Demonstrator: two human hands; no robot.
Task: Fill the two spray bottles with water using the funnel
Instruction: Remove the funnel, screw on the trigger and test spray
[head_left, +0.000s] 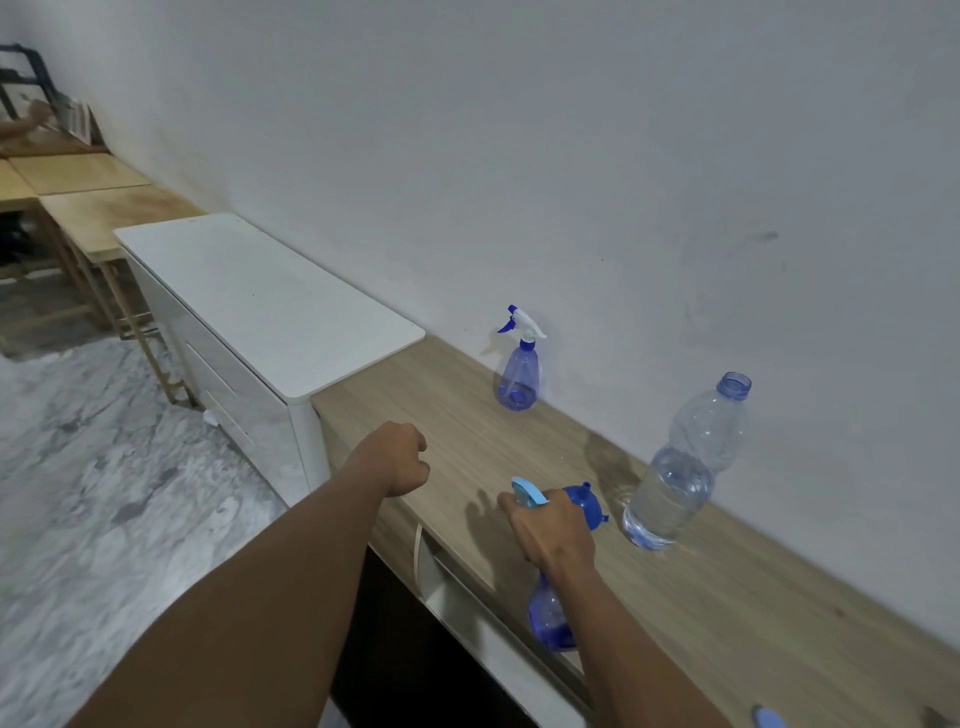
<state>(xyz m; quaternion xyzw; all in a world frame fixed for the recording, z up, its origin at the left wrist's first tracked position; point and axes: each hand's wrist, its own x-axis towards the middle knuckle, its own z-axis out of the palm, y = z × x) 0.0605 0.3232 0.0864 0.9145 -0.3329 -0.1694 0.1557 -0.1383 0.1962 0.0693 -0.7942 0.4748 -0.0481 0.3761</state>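
Head view.
- Right hand (553, 527): wrapped round sprayer top of near spray bottle (550, 618), upright at counter (753, 597) front edge.
- Left hand (402, 457): curled, empty.
- Funnel (584, 504): just behind right hand.
- Far spray bottle (517, 374): by wall.
- Water bottle (680, 467): uncapped, part full.
- Step, likely: unscrewing top.
- Next: seat funnel in neck.

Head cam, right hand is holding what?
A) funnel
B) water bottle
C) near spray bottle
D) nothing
C: the right hand is curled round the sprayer top of the near spray bottle at the counter's front edge, while the water bottle stands untouched further back.
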